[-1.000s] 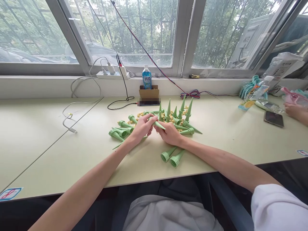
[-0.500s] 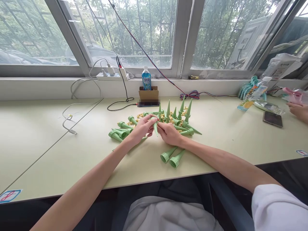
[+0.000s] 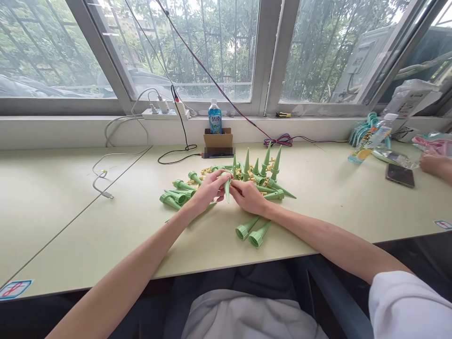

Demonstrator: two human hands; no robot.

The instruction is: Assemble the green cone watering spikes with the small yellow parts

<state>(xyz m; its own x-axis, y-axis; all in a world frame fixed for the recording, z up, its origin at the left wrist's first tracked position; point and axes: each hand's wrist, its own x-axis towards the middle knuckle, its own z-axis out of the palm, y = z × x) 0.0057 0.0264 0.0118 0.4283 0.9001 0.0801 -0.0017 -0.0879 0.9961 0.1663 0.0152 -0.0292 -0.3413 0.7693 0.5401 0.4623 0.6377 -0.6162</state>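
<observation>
A green plastic watering spike (image 3: 227, 190) is held in my left hand (image 3: 208, 189), its tip pointing down toward me. My right hand (image 3: 248, 195) is closed right beside it, fingertips pinched near the spike's upper part; what they grip is hidden. Behind my hands lies a heap of more green spikes (image 3: 246, 167), several standing point up and others on their sides. Small yellow plastic pieces (image 3: 205, 170) are scattered among them. Closer to me, two spikes (image 3: 259, 234) lie with their threaded open ends facing me.
At the back stands a small cardboard box (image 3: 218, 140) with a blue-labelled bottle (image 3: 215, 117) behind it. A power strip (image 3: 164, 113) and cables are at the left. To the right are a phone (image 3: 399, 175), a clear bottle (image 3: 373, 137) and another person's hand (image 3: 435, 163) with pink items.
The spike in my left hand has tilted slightly, its tip shifting a little left and down. At the far right, the other person's hand and the pink item moved.
</observation>
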